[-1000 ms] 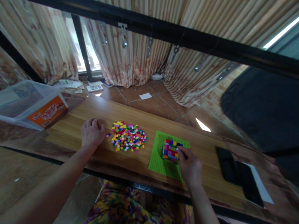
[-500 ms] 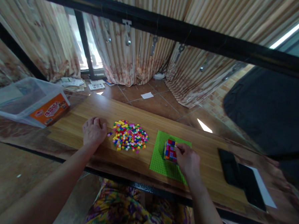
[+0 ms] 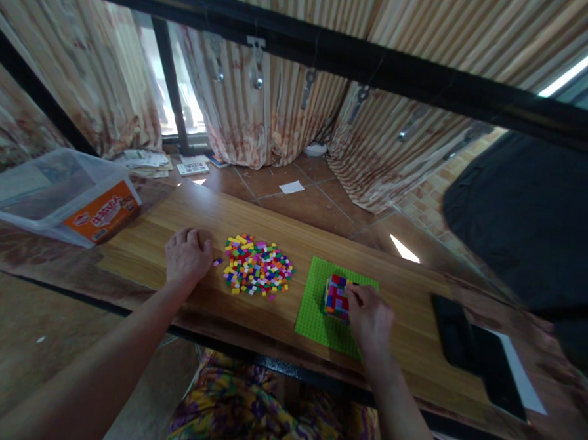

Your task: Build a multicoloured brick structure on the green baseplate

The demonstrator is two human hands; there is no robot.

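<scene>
A small block of many-coloured bricks (image 3: 335, 294) stands on a green baseplate (image 3: 313, 310) on the wooden table (image 3: 186, 211). My right hand (image 3: 370, 316) rests against the block's right side, fingers curled and pressed to it. A loose heap of small coloured bricks (image 3: 257, 266) lies left of the plate. My left hand (image 3: 187, 256) lies on the table just left of the heap, fingers curled under in a loose fist, nothing visible in it. One purple brick (image 3: 217, 262) sits between that hand and the heap.
A clear plastic tub with an orange label (image 3: 61, 198) stands at the table's far left. A black tablet on white paper (image 3: 479, 351) lies at the right. A black bar (image 3: 332, 54) crosses overhead. Curtains and papers on the tiled floor are behind.
My right hand has slid up along the block's right side and covers more of it. The left hand has stayed put; the view has shifted slightly.
</scene>
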